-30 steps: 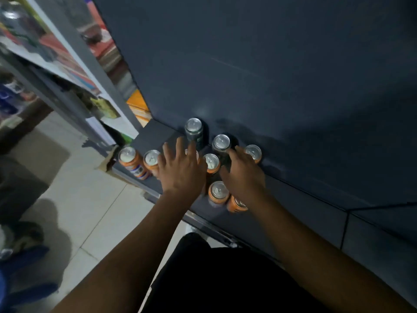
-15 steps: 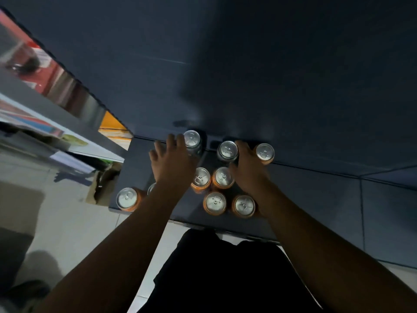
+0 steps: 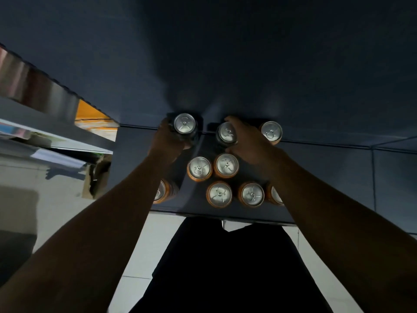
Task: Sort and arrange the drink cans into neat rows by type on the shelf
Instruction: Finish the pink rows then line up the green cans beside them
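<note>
I look straight down on a dark grey shelf (image 3: 327, 177) holding upright cans with silver tops. My left hand (image 3: 167, 141) grips a dark can (image 3: 184, 123) at the back left. My right hand (image 3: 250, 143) grips a second dark can (image 3: 226, 132) beside it. An orange can (image 3: 270, 131) stands at the back right, just right of my right hand. Two orange cans (image 3: 199, 168) (image 3: 226, 165) form a middle pair. Along the front edge stand further orange cans (image 3: 219, 194) (image 3: 252, 194), one (image 3: 275, 195) half hidden by my right forearm and one (image 3: 161, 191) by my left.
The shelf's dark back panel (image 3: 225, 64) rises right behind the back cans. A neighbouring rack with colourful goods (image 3: 45, 114) stands to the left. Pale floor tiles (image 3: 140, 245) lie below the shelf's front edge, and my dark trousers (image 3: 225, 267) fill the lower middle.
The view has tilted to straight down. Both hands moved from the orange cans toward the back wall and closed round the two dark cans.
</note>
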`<state>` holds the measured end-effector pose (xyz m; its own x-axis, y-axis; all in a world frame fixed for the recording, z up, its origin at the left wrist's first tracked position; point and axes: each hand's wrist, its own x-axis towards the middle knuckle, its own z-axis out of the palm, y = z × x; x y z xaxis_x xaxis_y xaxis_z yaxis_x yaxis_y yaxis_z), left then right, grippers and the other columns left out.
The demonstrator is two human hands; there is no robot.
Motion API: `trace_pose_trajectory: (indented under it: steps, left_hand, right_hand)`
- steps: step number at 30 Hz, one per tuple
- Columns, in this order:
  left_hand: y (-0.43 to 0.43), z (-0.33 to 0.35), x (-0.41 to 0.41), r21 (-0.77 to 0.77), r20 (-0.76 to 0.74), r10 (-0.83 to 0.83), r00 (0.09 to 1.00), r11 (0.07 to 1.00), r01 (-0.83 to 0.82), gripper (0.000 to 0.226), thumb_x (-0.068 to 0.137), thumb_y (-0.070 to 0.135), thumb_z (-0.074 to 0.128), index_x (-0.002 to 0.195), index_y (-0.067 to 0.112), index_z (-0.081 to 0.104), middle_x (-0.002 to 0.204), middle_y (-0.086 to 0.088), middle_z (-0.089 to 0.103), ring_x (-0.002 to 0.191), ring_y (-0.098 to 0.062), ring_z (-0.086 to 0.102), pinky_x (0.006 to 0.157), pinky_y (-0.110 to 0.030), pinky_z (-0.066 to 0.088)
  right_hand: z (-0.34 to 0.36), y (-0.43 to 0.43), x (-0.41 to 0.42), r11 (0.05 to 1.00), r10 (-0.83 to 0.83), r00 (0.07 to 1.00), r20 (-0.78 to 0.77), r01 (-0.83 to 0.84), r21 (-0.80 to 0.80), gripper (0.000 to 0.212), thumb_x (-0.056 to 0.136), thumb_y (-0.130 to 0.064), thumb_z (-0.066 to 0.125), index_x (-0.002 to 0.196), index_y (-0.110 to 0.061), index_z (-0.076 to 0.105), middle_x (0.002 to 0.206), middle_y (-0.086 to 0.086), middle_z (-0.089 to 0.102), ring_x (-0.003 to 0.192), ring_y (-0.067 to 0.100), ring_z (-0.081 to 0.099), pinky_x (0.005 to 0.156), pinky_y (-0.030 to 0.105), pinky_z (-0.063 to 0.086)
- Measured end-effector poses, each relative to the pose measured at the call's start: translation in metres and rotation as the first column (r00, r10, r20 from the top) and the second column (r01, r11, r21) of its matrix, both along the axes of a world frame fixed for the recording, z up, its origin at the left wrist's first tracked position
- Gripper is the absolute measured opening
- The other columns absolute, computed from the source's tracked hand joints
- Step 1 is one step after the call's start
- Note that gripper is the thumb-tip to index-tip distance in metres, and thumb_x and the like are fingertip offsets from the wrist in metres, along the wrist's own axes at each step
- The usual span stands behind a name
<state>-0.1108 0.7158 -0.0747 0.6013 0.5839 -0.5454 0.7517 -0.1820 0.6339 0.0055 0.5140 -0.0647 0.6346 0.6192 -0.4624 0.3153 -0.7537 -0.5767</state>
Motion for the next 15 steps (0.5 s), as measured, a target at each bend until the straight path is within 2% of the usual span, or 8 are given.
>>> trace_pose_trajectory:
  steps: [2, 4, 6, 9, 12, 15]
  left_hand:
    - [0.000, -0.018, 0.003, -0.093, 0.070, 0.009, 0.997, 0.996, -0.003, 0.092, 0.053, 0.017, 0.096, 0.135, 0.015, 0.055, 0.119, 0.005, 0.069, 0.111, -0.016, 0.065, 0.091, -0.023, 0.048]
    - [0.005, -0.044, 0.002, -0.140, 0.117, 0.042, 0.992, 0.990, -0.025, 0.105, 0.037, 0.032, 0.095, 0.134, 0.017, 0.056, 0.118, 0.004, 0.072, 0.111, -0.015, 0.067, 0.098, -0.032, 0.053]
    - [0.008, -0.051, 0.001, -0.163, 0.144, 0.063, 0.988, 0.986, -0.039, 0.107, 0.036, 0.035, 0.096, 0.133, 0.015, 0.056, 0.117, 0.003, 0.072, 0.109, -0.013, 0.068, 0.096, -0.033, 0.054]
    - [0.000, -0.039, 0.007, -0.151, 0.176, 0.030, 0.984, 0.988, -0.003, 0.083, 0.049, 0.026, 0.098, 0.125, 0.015, 0.063, 0.113, 0.001, 0.074, 0.108, -0.014, 0.070, 0.096, -0.034, 0.055]
    - [-0.002, -0.037, 0.006, -0.141, 0.223, -0.006, 0.975, 0.989, 0.038, 0.062, 0.053, 0.030, 0.094, 0.110, 0.020, 0.071, 0.106, 0.001, 0.077, 0.105, -0.016, 0.071, 0.099, -0.045, 0.055]
    - [-0.006, -0.029, 0.000, -0.156, 0.244, 0.028, 0.969, 0.988, 0.011, 0.051, 0.061, 0.024, 0.095, 0.106, 0.020, 0.073, 0.103, 0.002, 0.078, 0.104, -0.016, 0.072, 0.097, -0.042, 0.056]
  right_hand:
    - [-0.004, -0.003, -0.001, 1.000, -0.022, 1.000, 0.005, 0.022, 0.016, 0.091, 0.075, -0.014, 0.087, 0.151, -0.021, 0.037, 0.145, 0.012, 0.054, 0.133, 0.031, 0.052, 0.109, 0.045, 0.044]
    - [-0.003, -0.004, -0.002, 0.999, -0.029, 0.999, 0.023, 0.028, 0.026, 0.090, 0.076, -0.013, 0.087, 0.151, -0.018, 0.038, 0.144, 0.012, 0.055, 0.133, 0.031, 0.052, 0.110, 0.042, 0.043]
    - [-0.004, -0.005, -0.005, 0.999, -0.031, 0.999, 0.023, 0.030, 0.043, 0.089, 0.076, -0.010, 0.087, 0.151, -0.016, 0.039, 0.145, 0.011, 0.055, 0.134, 0.030, 0.051, 0.110, 0.038, 0.042]
    - [-0.002, -0.012, -0.004, 0.992, -0.096, 0.995, 0.004, 0.095, 0.082, 0.088, 0.077, -0.007, 0.086, 0.152, -0.017, 0.040, 0.146, 0.007, 0.055, 0.135, 0.025, 0.051, 0.109, 0.031, 0.040]
    - [0.003, -0.018, -0.003, 0.978, -0.152, 0.988, -0.011, 0.152, 0.141, 0.086, 0.076, -0.008, 0.086, 0.150, -0.019, 0.043, 0.143, 0.002, 0.057, 0.130, 0.018, 0.053, 0.103, 0.023, 0.040]
    - [0.019, -0.025, -0.005, 0.949, -0.227, 0.972, -0.056, 0.234, 0.210, 0.085, 0.074, -0.011, 0.088, 0.147, -0.021, 0.046, 0.129, -0.008, 0.061, 0.115, 0.005, 0.055, 0.088, 0.004, 0.038]
